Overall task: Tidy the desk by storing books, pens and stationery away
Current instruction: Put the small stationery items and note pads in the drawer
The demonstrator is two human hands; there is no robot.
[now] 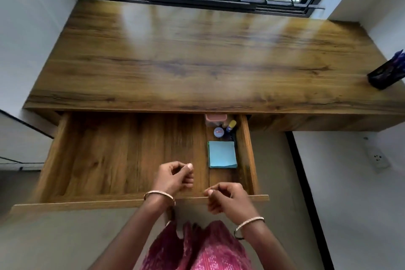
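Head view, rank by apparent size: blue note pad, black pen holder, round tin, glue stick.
1. blue note pad and black pen holder: look alike, holder farther off, so unranked.
2. round tin.
3. glue stick, partly hidden, near tie with tin.

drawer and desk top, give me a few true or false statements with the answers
1. The drawer is pulled open. True.
2. The blue note pad lies at the drawer's left side. False: it lies at the right side, close to the right wall.
3. A black pen holder stands at the right end of the desk. True.
4. The left hand grips a book. False: its fingers are curled with nothing seen in them.
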